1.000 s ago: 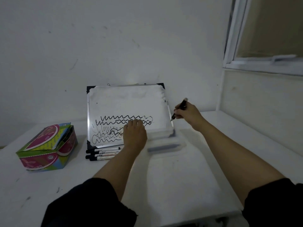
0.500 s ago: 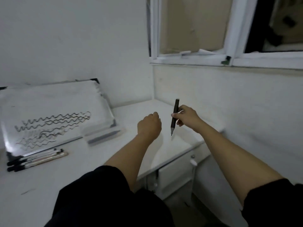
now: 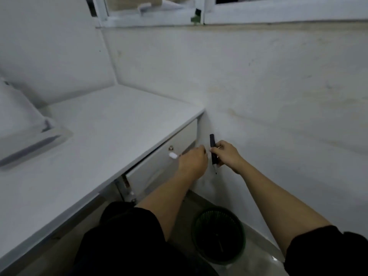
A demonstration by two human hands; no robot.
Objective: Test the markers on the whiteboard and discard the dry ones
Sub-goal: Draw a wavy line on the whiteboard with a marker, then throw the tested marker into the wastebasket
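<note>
Here one black marker (image 3: 213, 154) is in view, held nearly upright in the air beyond the desk's right end, its uncapped tip pointing down and its blunt end up. The right hand (image 3: 227, 156) grips it around the middle of the barrel, fingers curled about it. The left hand (image 3: 192, 163) hangs just beside the marker on its left, knuckles toward the camera and fingers curled inward; whether it holds anything cannot be told, since the palm side is hidden. Both forearms are bare, and two black sleeves (image 3: 127, 232) cover the upper arms.

Below the hands, on the floor, stands one dark green mesh wastebasket (image 3: 218, 235), round and open at the top, with a thin dark stick-like item lying inside it. It sits close to the right-hand wall (image 3: 278, 96).

To the left, one white desk (image 3: 95, 136) runs along the back wall into the corner. One drawer (image 3: 175, 144) under its right end bears a small round lock and a pale handle, partly hidden by the left hand. At the far left edge, a blurred corner of the whiteboard (image 3: 18, 116) leans on a clear base resting on the desk.

Above, a white window frame (image 3: 151, 18) spans the top of both walls, with a small green latch where two sashes meet. The walls are off-white and faintly stained.
</note>
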